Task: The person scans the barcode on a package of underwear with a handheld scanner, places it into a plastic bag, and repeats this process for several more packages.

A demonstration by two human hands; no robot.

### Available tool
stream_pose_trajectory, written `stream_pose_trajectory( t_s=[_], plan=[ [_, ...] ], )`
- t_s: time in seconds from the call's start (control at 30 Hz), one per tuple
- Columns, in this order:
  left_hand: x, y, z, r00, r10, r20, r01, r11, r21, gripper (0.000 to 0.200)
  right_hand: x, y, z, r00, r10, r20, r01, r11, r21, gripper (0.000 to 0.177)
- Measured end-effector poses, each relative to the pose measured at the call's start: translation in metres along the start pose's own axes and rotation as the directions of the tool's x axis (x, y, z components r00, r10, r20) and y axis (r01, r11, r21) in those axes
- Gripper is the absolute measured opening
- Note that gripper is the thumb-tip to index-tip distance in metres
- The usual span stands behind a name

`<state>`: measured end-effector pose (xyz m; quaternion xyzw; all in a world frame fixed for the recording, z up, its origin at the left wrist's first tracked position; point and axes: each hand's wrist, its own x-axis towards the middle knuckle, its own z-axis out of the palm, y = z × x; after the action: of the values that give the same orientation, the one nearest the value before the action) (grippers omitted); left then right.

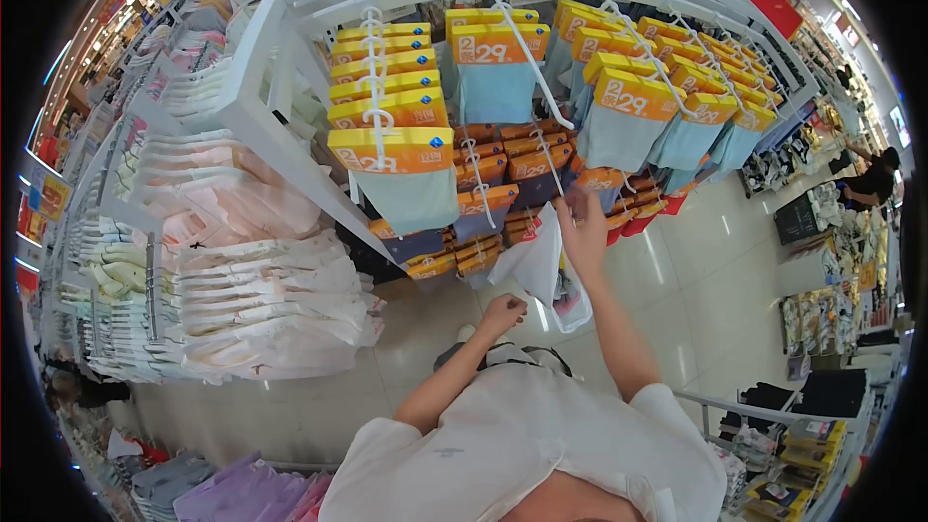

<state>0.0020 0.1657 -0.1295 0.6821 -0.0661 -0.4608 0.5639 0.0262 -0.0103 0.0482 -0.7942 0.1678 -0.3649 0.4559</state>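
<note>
My right hand (583,224) is raised at the lower hooks of the rack, its fingers bent. Beneath its fingertips hangs a thin white plastic bag (532,259), its upper end gathered at that hand and a clear part drooping lower down. My left hand (505,313) is curled closed in front of my body, apart from the rack, with nothing visible in it. Just beyond my right hand are orange-topped packs (599,178) on the lower row. Pale blue garments on orange and yellow cards (633,95) hang above them from white hooks (541,77).
The white rack frame (253,116) stands ahead. Pale pink and white clothes (261,300) crowd hangers at the left. Tiled floor (681,261) runs to the right, toward more displays and a person in dark clothes (875,181). Behind me on the right is a metal rail (735,406).
</note>
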Motion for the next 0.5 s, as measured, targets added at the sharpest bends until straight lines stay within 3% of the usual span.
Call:
stream_pose_trajectory(
  t_s=[0.13,0.23,0.33,0.47,0.5],
  plan=[
    [-0.022,0.017,-0.037,0.999,0.019,-0.041,-0.025,0.991,-0.135,0.028,0.075,-0.020,0.036,0.987,-0.128,0.096,0.124,0.991,0.041,0.067],
    [-0.041,0.027,-0.057,0.995,0.022,-0.098,-0.044,0.974,-0.221,0.025,0.130,-0.029,0.066,0.995,-0.082,0.065,0.068,0.980,0.186,0.081],
    [-0.046,0.018,-0.071,0.991,0.027,-0.129,-0.063,0.956,-0.286,0.023,0.179,-0.028,0.089,0.993,-0.113,-0.020,0.113,0.993,0.029,0.089],
    [-0.051,0.010,-0.081,0.992,0.018,-0.127,-0.060,0.940,-0.335,0.022,0.197,-0.052,0.090,0.998,-0.004,0.062,-0.012,0.968,0.249,0.080],
    [-0.052,0.008,-0.083,0.992,0.026,-0.123,-0.068,0.936,-0.345,0.022,0.195,-0.057,0.087,0.997,0.006,0.071,-0.021,0.977,0.214,0.064]
  ],
)
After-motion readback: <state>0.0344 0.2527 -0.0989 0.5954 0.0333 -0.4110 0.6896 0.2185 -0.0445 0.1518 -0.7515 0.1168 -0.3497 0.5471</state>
